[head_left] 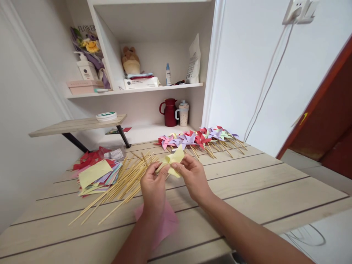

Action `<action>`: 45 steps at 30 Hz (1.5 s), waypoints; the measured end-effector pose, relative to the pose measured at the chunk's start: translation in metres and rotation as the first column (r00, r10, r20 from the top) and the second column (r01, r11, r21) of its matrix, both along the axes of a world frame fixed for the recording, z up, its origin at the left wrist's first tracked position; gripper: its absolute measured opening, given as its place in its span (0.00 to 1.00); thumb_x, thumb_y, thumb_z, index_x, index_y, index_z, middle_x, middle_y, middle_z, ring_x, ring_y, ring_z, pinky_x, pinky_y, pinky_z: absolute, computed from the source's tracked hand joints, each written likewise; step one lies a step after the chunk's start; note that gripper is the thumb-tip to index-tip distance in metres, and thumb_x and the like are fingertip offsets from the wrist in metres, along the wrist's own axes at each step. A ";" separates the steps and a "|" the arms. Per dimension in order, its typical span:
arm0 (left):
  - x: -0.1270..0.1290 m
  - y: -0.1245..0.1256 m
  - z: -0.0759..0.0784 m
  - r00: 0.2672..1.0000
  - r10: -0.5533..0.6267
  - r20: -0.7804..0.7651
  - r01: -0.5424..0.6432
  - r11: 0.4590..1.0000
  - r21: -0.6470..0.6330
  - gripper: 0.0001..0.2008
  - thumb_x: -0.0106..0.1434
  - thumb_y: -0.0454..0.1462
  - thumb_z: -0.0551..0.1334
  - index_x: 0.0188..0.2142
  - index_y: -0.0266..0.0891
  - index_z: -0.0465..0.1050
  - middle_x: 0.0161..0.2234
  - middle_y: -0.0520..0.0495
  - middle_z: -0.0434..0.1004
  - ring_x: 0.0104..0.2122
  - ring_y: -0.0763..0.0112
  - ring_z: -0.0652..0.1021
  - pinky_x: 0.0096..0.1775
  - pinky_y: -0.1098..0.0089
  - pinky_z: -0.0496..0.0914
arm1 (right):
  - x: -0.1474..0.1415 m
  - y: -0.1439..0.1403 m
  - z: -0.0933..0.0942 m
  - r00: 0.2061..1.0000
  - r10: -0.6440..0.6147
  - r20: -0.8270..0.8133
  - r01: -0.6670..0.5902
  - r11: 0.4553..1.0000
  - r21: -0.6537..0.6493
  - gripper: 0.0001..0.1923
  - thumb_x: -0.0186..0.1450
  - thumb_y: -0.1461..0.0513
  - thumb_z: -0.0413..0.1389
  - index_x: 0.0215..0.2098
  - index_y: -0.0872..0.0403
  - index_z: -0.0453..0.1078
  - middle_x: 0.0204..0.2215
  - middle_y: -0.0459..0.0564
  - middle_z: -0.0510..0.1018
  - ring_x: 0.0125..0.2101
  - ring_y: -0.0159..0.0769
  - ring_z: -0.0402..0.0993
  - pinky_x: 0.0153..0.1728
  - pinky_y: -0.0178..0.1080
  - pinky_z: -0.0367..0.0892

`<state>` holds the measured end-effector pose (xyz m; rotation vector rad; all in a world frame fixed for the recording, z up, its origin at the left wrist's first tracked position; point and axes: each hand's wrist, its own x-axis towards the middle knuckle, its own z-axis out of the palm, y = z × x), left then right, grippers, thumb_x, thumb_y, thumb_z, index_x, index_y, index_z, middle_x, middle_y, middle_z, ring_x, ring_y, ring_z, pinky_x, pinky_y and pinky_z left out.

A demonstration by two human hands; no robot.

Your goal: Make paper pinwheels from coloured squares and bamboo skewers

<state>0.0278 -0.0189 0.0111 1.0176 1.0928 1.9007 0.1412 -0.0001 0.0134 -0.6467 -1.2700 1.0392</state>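
Both my hands hold a pale yellow folded paper pinwheel (pixel 173 160) above the wooden table (pixel 261 190). My left hand (pixel 153 189) pinches its left side, and my right hand (pixel 192 176) pinches the middle from the right. Under my left wrist lies a pink paper square (pixel 167 225). Left of my hands, a heap of thin bamboo sticks (pixel 121 185) spreads across the table. Beyond my hands, several finished coloured pinwheels on sticks (pixel 200 138) lie in a row.
A stack of coloured paper squares (pixel 95 174) with a yellow sheet on top sits at the left. A raised wooden shelf (pixel 77 125) carries a roll of tape. A red jug (pixel 169 112) and a mug (pixel 183 113) stand at the back. A red-brown door (pixel 327 110) is at the right.
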 end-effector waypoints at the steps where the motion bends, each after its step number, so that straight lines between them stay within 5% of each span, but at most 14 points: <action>1: -0.001 0.000 0.000 0.999 0.014 -0.039 -0.013 1.000 0.024 0.11 0.53 0.39 0.71 0.36 0.38 0.79 0.35 0.48 0.80 0.36 0.66 0.79 0.41 0.67 0.72 | 0.000 0.000 0.000 1.000 -0.015 0.017 0.015 1.000 0.014 0.07 0.61 0.58 0.63 0.36 0.52 0.75 0.31 0.47 0.78 0.32 0.35 0.71 0.35 0.37 0.67; 8: -0.002 0.000 -0.003 0.967 0.078 -0.241 -0.044 0.989 0.143 0.06 0.55 0.38 0.70 0.33 0.39 0.80 0.35 0.47 0.79 0.39 0.65 0.78 0.45 0.66 0.71 | 0.002 0.001 0.001 0.987 -0.091 0.133 0.085 0.995 0.049 0.08 0.62 0.56 0.61 0.32 0.53 0.74 0.28 0.45 0.75 0.30 0.35 0.67 0.33 0.37 0.64; 16: 0.002 -0.001 -0.001 0.999 -0.001 0.051 0.003 0.999 -0.043 0.17 0.52 0.41 0.73 0.40 0.36 0.78 0.36 0.46 0.82 0.35 0.67 0.80 0.39 0.69 0.73 | -0.002 0.001 0.001 1.000 0.026 0.015 -0.026 0.999 0.026 0.10 0.64 0.53 0.59 0.35 0.51 0.72 0.29 0.45 0.75 0.31 0.35 0.70 0.33 0.37 0.67; 30: -0.003 0.000 0.001 0.993 -0.099 0.068 0.101 0.994 -0.030 0.19 0.53 0.43 0.72 0.42 0.38 0.76 0.39 0.46 0.81 0.39 0.66 0.80 0.43 0.67 0.72 | -0.001 0.001 -0.001 0.997 0.071 0.038 -0.072 0.997 0.016 0.12 0.61 0.54 0.63 0.40 0.51 0.74 0.34 0.48 0.79 0.37 0.39 0.74 0.40 0.40 0.70; 33: -0.003 0.000 0.001 0.997 -0.071 -0.005 0.071 0.997 -0.023 0.15 0.53 0.43 0.72 0.39 0.39 0.77 0.36 0.48 0.80 0.36 0.67 0.79 0.40 0.68 0.72 | 0.000 0.003 -0.004 0.998 0.053 0.034 -0.053 0.999 0.001 0.12 0.61 0.54 0.63 0.40 0.52 0.75 0.33 0.48 0.80 0.34 0.38 0.74 0.37 0.39 0.69; 36: -0.004 -0.002 0.002 0.974 0.031 -0.226 -0.005 0.994 0.114 0.07 0.57 0.40 0.69 0.35 0.41 0.77 0.34 0.49 0.77 0.37 0.66 0.77 0.42 0.66 0.71 | 0.003 0.002 -0.003 0.996 -0.044 0.078 0.041 0.998 0.048 0.07 0.61 0.56 0.63 0.35 0.51 0.74 0.30 0.47 0.80 0.31 0.37 0.73 0.34 0.38 0.68; 40: -0.006 -0.007 0.004 0.821 0.285 -0.495 -0.078 0.914 0.398 0.03 0.60 0.34 0.66 0.34 0.44 0.78 0.36 0.49 0.73 0.40 0.65 0.76 0.45 0.64 0.70 | 0.013 -0.004 0.003 0.935 -0.303 0.183 0.223 0.906 0.360 0.03 0.64 0.61 0.61 0.31 0.49 0.74 0.29 0.47 0.79 0.32 0.39 0.74 0.36 0.42 0.67; 45: -0.006 -0.013 0.002 0.737 0.415 -0.534 -0.090 0.843 0.531 0.08 0.61 0.30 0.65 0.37 0.45 0.78 0.38 0.49 0.70 0.38 0.68 0.76 0.43 0.67 0.71 | 0.022 -0.011 0.007 0.881 -0.433 0.189 0.212 0.720 0.661 0.10 0.65 0.68 0.58 0.38 0.46 0.75 0.32 0.47 0.82 0.35 0.41 0.76 0.40 0.47 0.67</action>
